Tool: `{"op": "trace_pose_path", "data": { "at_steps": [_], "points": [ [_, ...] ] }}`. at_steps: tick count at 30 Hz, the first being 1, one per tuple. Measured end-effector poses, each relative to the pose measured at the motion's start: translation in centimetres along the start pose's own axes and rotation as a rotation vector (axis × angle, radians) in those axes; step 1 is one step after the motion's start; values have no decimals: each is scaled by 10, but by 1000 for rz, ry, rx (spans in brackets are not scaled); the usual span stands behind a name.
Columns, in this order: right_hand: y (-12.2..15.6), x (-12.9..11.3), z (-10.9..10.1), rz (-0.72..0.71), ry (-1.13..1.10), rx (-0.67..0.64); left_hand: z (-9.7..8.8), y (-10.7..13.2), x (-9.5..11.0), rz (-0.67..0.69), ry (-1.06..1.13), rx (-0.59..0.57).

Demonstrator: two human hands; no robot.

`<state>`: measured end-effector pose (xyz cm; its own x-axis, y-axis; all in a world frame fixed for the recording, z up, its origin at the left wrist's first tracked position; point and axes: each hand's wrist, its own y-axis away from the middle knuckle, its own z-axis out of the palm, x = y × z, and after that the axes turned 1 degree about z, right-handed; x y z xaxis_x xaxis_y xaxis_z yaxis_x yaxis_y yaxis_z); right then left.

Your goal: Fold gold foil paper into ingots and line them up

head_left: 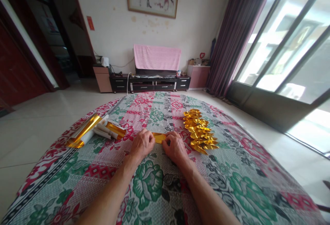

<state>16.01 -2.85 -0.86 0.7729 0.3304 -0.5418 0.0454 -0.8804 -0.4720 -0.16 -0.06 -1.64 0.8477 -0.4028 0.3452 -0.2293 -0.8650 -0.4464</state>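
Observation:
A small piece of gold foil paper (158, 138) stretches between my hands, just above or on the flowered tablecloth (152, 197); I cannot tell which. My left hand (142, 143) is closed on its left end, fingers curled in. At the right end, my right hand (176, 146) pinches the same piece between thumb and fingers. Both hands partly hide the paper. Right of my right hand lie rows of folded gold paper ingots (199, 130), bunched together. To the left are loosely rolled gold foil sheets (86, 128) with white backs.
The round table's far edge faces a low black TV cabinet (154, 84) with a pink cloth (157, 57) draped over the set. A purple curtain (227, 35) and glass doors stand on the right. On the left is a doorway (51, 35).

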Motion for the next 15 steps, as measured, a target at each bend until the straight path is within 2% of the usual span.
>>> {"op": "trace_pose_path", "data": {
  "at_steps": [8,15],
  "points": [
    [2,5,-1,-7,-3,24,-1,1,-2,7,75,33],
    [2,6,0,-36,-3,17,-4,2,-4,7,142,17]
  ]
}}
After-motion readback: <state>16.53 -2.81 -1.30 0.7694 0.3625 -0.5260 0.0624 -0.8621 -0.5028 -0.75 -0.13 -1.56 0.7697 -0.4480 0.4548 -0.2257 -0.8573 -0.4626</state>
